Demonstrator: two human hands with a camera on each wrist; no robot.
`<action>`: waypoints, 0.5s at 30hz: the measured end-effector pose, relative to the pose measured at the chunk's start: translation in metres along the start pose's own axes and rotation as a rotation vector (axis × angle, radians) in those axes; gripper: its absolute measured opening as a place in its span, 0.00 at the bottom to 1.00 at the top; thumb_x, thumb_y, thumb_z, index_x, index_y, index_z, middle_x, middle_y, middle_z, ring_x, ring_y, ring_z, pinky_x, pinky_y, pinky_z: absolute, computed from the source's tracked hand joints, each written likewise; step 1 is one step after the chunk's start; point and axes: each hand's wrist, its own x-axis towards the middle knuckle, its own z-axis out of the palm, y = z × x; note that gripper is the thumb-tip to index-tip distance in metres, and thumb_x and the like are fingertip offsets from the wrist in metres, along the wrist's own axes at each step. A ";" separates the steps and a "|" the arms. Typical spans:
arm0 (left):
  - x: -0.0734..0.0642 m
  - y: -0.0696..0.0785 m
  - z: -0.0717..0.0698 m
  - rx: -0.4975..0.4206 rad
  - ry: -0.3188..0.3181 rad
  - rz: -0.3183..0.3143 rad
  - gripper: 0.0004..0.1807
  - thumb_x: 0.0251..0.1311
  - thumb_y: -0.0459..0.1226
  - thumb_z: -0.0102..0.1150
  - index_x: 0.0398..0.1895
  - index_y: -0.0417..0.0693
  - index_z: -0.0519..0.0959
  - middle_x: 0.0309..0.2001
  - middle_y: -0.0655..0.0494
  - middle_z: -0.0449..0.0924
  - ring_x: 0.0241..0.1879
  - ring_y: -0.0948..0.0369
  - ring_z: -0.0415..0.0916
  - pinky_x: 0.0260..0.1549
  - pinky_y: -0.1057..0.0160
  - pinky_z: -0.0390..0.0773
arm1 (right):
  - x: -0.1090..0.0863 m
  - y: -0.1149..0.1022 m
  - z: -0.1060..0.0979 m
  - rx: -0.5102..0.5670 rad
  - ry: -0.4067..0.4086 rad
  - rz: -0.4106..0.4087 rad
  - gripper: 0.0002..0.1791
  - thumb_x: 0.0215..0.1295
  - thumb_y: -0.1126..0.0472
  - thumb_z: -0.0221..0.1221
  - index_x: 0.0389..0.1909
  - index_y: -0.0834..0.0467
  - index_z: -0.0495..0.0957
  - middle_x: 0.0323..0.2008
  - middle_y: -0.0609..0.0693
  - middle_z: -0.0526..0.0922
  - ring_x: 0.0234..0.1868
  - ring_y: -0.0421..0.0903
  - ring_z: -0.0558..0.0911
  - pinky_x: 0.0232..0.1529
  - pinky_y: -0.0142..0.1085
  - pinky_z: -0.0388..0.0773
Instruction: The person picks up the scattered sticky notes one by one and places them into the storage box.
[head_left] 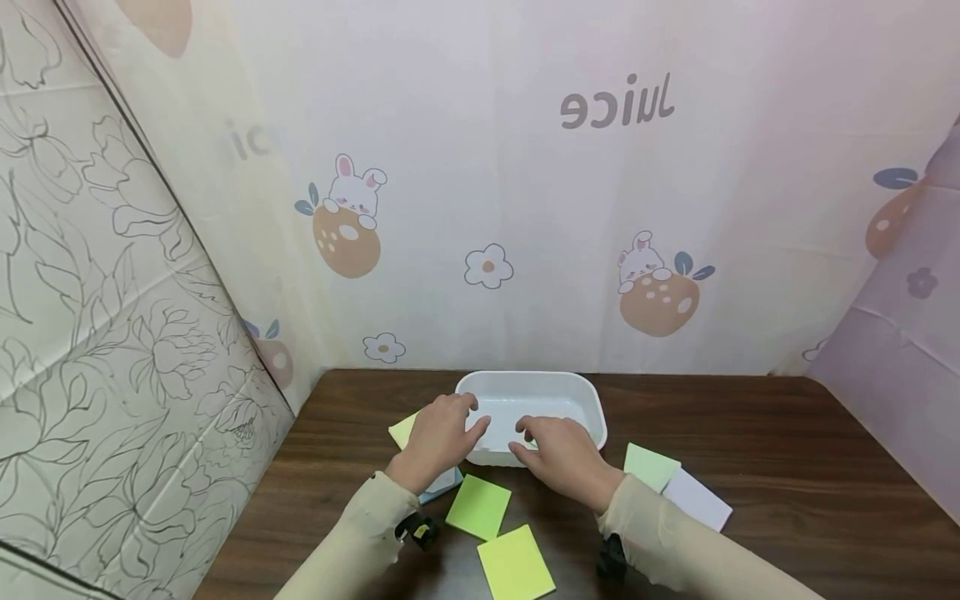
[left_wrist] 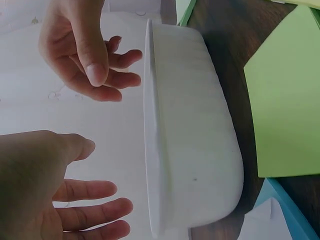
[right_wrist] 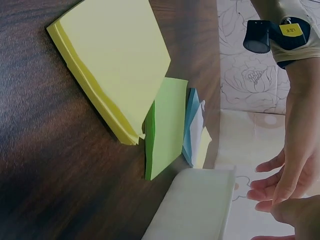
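Just hovering left grip and right grip, both loosely spread and empty, above tub with green pad behind both.

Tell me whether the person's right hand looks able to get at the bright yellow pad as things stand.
Probably yes: the right grip appears empty by the white tray, and the bright yellow pad lies uncovered on the table between the sleeves. The grip would likely need to draw back.
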 end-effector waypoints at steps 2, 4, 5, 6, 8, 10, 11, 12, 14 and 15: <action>0.000 -0.003 0.000 -0.003 0.004 -0.004 0.18 0.68 0.50 0.61 0.45 0.46 0.84 0.39 0.49 0.87 0.35 0.55 0.82 0.29 0.59 0.80 | 0.000 -0.001 0.002 0.002 0.001 -0.007 0.13 0.66 0.52 0.66 0.43 0.57 0.85 0.36 0.51 0.89 0.29 0.43 0.84 0.33 0.40 0.80; -0.001 -0.006 0.001 -0.003 0.011 -0.008 0.18 0.67 0.50 0.61 0.45 0.45 0.84 0.39 0.48 0.87 0.34 0.55 0.82 0.29 0.59 0.80 | 0.000 -0.003 0.002 0.011 0.002 -0.015 0.13 0.65 0.53 0.66 0.43 0.57 0.85 0.36 0.51 0.89 0.29 0.44 0.85 0.33 0.40 0.80; -0.002 -0.007 0.000 -0.004 0.014 -0.011 0.18 0.67 0.50 0.61 0.45 0.45 0.84 0.39 0.48 0.87 0.34 0.55 0.82 0.29 0.59 0.80 | 0.000 -0.004 0.002 0.014 0.002 -0.020 0.13 0.66 0.53 0.66 0.43 0.58 0.85 0.36 0.51 0.89 0.29 0.44 0.85 0.33 0.40 0.80; -0.002 -0.009 0.001 -0.005 0.017 -0.015 0.17 0.67 0.50 0.62 0.45 0.45 0.84 0.38 0.48 0.87 0.34 0.55 0.82 0.29 0.59 0.80 | 0.001 -0.005 0.002 0.017 0.000 -0.025 0.13 0.66 0.53 0.66 0.43 0.58 0.85 0.36 0.51 0.89 0.30 0.44 0.85 0.33 0.40 0.80; -0.004 -0.013 0.001 -0.007 0.026 -0.023 0.17 0.67 0.50 0.62 0.45 0.46 0.84 0.37 0.49 0.87 0.33 0.55 0.81 0.28 0.59 0.79 | 0.001 -0.006 0.002 0.023 -0.002 -0.033 0.13 0.66 0.53 0.66 0.43 0.58 0.85 0.36 0.51 0.89 0.30 0.44 0.85 0.33 0.40 0.80; -0.005 -0.016 0.002 -0.011 0.034 -0.031 0.17 0.66 0.49 0.63 0.45 0.45 0.84 0.35 0.49 0.86 0.32 0.56 0.80 0.26 0.60 0.78 | 0.001 -0.007 0.002 0.027 0.000 -0.038 0.13 0.66 0.53 0.66 0.43 0.58 0.85 0.36 0.51 0.89 0.30 0.44 0.85 0.34 0.40 0.81; -0.005 -0.018 0.002 -0.014 0.035 -0.036 0.17 0.66 0.49 0.63 0.45 0.45 0.84 0.34 0.50 0.86 0.30 0.57 0.79 0.25 0.61 0.78 | 0.002 -0.007 0.003 0.026 0.002 -0.043 0.12 0.66 0.54 0.66 0.43 0.58 0.85 0.36 0.51 0.90 0.31 0.44 0.85 0.34 0.40 0.81; -0.005 -0.020 0.002 -0.018 0.037 -0.041 0.17 0.66 0.49 0.63 0.45 0.44 0.84 0.32 0.51 0.85 0.29 0.58 0.77 0.24 0.61 0.76 | 0.002 -0.007 0.003 0.027 0.005 -0.046 0.12 0.66 0.54 0.66 0.43 0.58 0.85 0.36 0.51 0.90 0.31 0.44 0.85 0.34 0.40 0.81; -0.006 -0.024 0.001 -0.027 0.037 -0.050 0.17 0.66 0.48 0.63 0.45 0.43 0.84 0.29 0.53 0.82 0.26 0.60 0.74 0.21 0.64 0.73 | 0.003 -0.008 0.005 0.030 0.010 -0.056 0.12 0.66 0.54 0.66 0.43 0.58 0.85 0.36 0.51 0.90 0.31 0.44 0.85 0.34 0.40 0.81; -0.006 -0.025 0.001 -0.033 0.034 -0.055 0.17 0.66 0.47 0.63 0.45 0.43 0.83 0.27 0.54 0.81 0.25 0.61 0.72 0.20 0.64 0.72 | 0.003 -0.008 0.006 0.027 0.011 -0.062 0.12 0.66 0.53 0.66 0.43 0.58 0.85 0.36 0.51 0.90 0.32 0.44 0.85 0.34 0.40 0.81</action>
